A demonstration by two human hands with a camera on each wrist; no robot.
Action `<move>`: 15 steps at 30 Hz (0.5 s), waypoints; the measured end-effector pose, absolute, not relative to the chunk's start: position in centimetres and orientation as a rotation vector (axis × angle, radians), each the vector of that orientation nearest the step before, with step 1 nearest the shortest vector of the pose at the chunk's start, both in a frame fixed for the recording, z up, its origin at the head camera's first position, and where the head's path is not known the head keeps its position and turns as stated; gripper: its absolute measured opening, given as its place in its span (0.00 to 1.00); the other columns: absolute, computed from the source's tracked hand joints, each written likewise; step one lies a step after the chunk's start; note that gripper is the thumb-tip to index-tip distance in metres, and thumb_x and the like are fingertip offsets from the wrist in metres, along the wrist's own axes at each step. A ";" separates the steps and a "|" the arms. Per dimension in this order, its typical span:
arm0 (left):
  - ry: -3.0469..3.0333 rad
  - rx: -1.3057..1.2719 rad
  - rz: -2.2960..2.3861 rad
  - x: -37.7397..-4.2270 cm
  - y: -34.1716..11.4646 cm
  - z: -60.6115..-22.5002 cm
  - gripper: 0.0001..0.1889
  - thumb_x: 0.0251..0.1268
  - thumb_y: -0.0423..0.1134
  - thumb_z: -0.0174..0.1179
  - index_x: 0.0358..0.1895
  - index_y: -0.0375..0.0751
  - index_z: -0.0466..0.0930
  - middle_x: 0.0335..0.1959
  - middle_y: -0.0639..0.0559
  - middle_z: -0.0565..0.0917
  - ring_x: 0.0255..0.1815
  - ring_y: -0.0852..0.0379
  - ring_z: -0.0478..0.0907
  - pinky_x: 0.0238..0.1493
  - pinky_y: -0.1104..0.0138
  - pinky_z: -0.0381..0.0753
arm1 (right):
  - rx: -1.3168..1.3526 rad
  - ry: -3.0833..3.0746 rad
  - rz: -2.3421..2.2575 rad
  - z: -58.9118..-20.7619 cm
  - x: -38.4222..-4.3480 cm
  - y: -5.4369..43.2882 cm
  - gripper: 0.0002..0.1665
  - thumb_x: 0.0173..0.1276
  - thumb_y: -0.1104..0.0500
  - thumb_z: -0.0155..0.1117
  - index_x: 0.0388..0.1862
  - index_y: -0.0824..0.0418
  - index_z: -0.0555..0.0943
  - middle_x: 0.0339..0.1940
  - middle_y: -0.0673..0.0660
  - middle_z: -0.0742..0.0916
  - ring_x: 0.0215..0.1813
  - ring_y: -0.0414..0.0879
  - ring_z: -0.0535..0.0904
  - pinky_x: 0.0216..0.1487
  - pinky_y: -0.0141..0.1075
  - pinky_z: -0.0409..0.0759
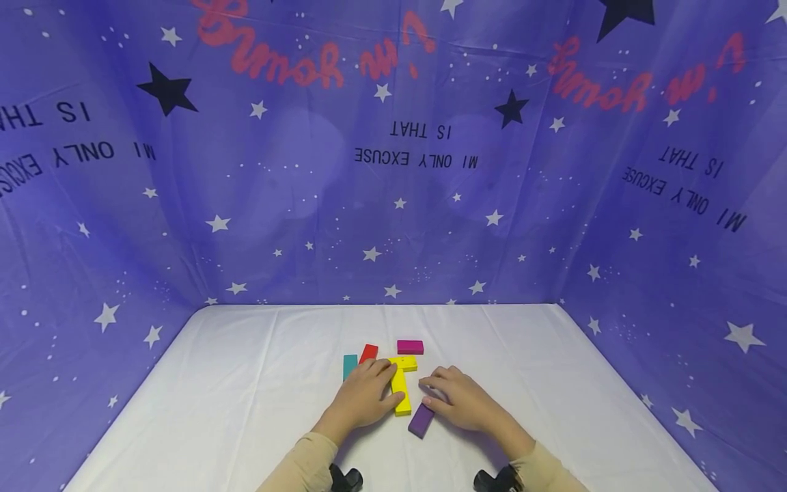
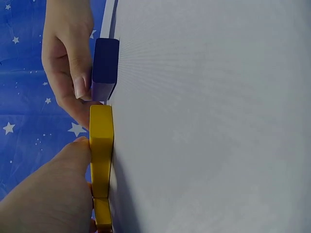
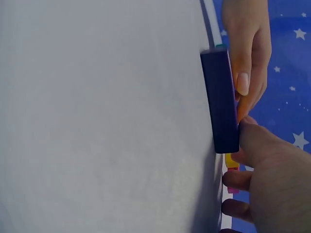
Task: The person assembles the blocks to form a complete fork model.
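My left hand (image 1: 364, 394) lies over the left side of a long yellow block (image 1: 402, 408) and holds it, thumb on its top near the close end. A second yellow block (image 1: 407, 363) lies crosswise at the far end, the two forming a T. To the right, my right hand (image 1: 465, 402) holds a purple block (image 1: 421, 421), its thumb on the far end and its index finger just beyond. In the left wrist view the purple block (image 2: 105, 60) lies close to the yellow one (image 2: 101, 155). The right wrist view shows the thumb at the purple block's (image 3: 220, 102) upper edge.
Beyond the left fingers lie a red block (image 1: 369, 352) and a teal block (image 1: 350, 365), each partly covered. A magenta block (image 1: 410, 347) lies behind the crosswise yellow one. The white-covered table (image 1: 246, 410) meets purple star-print curtains (image 1: 295, 239) on three sides.
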State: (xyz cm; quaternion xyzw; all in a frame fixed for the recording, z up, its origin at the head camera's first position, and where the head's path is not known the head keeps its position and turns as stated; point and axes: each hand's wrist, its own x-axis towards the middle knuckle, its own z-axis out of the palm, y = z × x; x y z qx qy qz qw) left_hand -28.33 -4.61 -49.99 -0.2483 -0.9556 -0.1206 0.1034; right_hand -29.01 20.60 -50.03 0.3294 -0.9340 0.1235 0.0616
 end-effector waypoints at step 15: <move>-2.827 -0.717 -0.355 -28.3 -4.6 -50.1 0.33 0.68 0.62 0.53 0.69 0.45 0.73 0.67 0.50 0.75 0.69 0.49 0.70 0.74 0.52 0.67 | 0.927 -2.799 0.414 -50.8 -27.7 21.2 0.29 0.74 0.32 0.47 0.62 0.44 0.79 0.53 0.40 0.82 0.55 0.38 0.75 0.57 0.44 0.79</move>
